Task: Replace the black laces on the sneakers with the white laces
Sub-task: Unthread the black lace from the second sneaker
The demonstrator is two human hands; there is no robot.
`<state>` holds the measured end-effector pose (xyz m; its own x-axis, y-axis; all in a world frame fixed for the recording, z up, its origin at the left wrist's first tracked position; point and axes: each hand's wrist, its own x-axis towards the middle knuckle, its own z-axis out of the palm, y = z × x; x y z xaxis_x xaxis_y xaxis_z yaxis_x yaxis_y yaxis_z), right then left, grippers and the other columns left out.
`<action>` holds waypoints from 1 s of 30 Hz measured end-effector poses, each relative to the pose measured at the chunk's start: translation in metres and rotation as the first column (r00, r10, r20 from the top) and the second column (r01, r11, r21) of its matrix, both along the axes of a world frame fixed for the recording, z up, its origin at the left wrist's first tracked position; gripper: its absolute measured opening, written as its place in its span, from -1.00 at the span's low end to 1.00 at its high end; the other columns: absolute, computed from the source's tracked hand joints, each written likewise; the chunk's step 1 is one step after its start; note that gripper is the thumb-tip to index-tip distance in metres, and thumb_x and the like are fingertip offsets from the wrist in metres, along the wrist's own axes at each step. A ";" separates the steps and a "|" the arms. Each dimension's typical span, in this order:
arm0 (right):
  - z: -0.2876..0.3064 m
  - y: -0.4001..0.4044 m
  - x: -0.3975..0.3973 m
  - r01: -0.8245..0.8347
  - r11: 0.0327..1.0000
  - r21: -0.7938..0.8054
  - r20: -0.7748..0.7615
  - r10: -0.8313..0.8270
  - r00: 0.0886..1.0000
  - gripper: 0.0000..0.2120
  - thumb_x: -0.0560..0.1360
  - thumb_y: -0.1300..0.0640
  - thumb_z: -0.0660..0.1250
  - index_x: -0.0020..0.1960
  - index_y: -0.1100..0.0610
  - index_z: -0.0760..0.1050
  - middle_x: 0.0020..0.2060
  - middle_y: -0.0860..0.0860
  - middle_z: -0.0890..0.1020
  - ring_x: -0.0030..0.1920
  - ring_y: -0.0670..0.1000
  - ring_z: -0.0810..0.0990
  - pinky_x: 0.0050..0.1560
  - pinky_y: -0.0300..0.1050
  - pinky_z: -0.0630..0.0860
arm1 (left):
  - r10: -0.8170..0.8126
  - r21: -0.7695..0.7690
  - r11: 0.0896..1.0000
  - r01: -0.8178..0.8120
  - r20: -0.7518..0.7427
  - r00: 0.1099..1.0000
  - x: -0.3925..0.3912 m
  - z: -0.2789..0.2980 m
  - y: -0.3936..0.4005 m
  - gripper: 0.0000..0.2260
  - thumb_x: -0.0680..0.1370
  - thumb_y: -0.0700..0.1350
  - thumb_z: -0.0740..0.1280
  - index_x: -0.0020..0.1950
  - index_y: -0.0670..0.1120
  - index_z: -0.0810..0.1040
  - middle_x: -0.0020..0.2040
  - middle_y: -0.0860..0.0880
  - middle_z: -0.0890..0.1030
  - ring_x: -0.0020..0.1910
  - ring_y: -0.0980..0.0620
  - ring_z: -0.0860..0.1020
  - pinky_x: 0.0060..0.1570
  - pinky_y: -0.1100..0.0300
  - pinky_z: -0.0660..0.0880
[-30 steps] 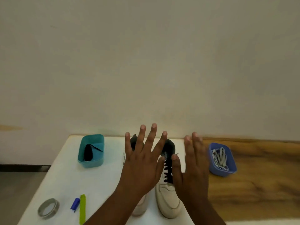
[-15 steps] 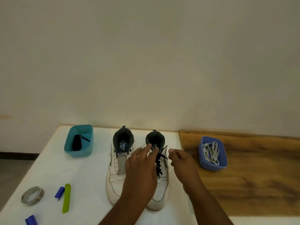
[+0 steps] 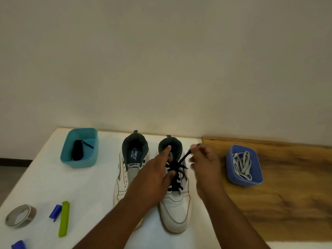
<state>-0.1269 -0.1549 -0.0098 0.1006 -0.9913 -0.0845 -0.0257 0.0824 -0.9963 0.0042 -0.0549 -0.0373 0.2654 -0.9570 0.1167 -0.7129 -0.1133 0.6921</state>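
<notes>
The black lace (image 3: 177, 174) is threaded through the right-hand sneaker (image 3: 177, 200), which stands beside its unlaced twin (image 3: 129, 169) on the white worktop (image 3: 75, 191). The right hand (image 3: 206, 164) pinches one lace end in its fingers and holds it taut. The left hand (image 3: 154, 175) rests on the laced sneaker, fingers fairly straight. White laces (image 3: 241, 164) lie in the blue tub (image 3: 242, 182) to the right.
</notes>
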 end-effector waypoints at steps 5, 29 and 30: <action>0.064 -0.010 -0.029 0.533 0.796 -0.287 0.489 -0.356 0.796 -0.92 0.68 0.19 0.25 0.01 0.09 0.47 -0.18 0.11 0.60 -0.21 0.04 0.60 -0.13 -0.07 0.60 | -0.056 -0.039 0.997 0.060 0.096 0.994 0.002 -0.003 0.004 -0.52 0.64 0.10 0.22 0.55 0.08 0.25 0.37 0.09 0.41 0.31 0.11 0.42 0.24 0.15 0.46; 0.029 0.017 -0.019 -0.369 0.909 -0.194 -0.555 0.209 0.805 -0.84 0.65 0.01 0.28 -0.06 -0.03 0.59 -0.22 -0.09 0.66 -0.26 -0.18 0.57 -0.22 -0.18 0.50 | -0.110 -0.080 0.991 0.104 -0.074 0.991 0.021 0.008 0.012 -0.55 0.64 -0.14 0.30 0.49 0.10 0.29 0.02 0.16 0.54 0.02 0.22 0.50 0.03 0.26 0.49; 0.035 0.014 -0.020 -0.232 0.956 -0.182 -0.429 0.136 0.893 -0.82 0.66 0.01 0.27 -0.07 0.01 0.59 -0.26 -0.07 0.66 -0.32 -0.18 0.55 -0.26 -0.20 0.47 | -0.112 -0.086 0.991 0.105 -0.072 0.991 0.020 0.008 0.012 -0.57 0.64 -0.13 0.30 0.48 0.09 0.30 0.02 0.16 0.54 0.02 0.21 0.50 0.03 0.24 0.50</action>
